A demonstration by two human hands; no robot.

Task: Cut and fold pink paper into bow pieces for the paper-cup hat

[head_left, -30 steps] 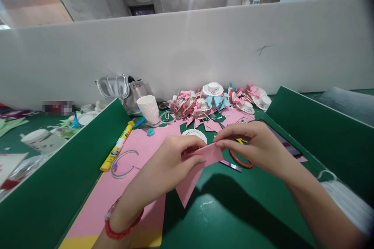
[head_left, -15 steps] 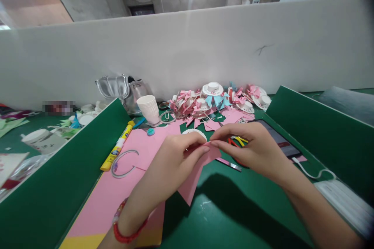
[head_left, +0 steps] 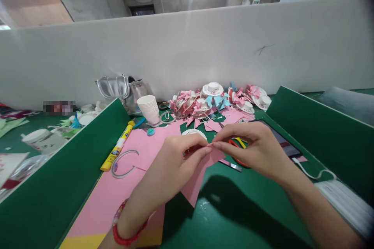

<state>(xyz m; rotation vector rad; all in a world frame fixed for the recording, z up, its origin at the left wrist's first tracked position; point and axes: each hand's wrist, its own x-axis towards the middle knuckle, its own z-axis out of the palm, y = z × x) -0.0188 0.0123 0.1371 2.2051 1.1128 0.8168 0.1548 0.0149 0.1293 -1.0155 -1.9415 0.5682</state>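
Observation:
A small sheet of pink paper hangs between my two hands, above the green tabletop. My left hand pinches its upper edge between thumb and fingers. Close beside it, my right hand grips the same edge with thumb and forefinger, the fingertips of both hands almost touching. The paper's lower corner points down; part of it is hidden behind my left hand. Just beyond the fingers lies a white paper plate, partly covered. Red and yellow-handled scissors or pliers and a pink-handled cutter rest by my right hand.
Pink sheets, a yellow glue tube and a silver ring lie left. Behind stand stacked paper cups and a heap of decorated paper hats. Right are a tablet and a mask. Green dividers flank the space.
The pink paper has shifted slightly to the right and turned a little. The fingertips of my hands have moved a bit along its edge; both hands still pinch it.

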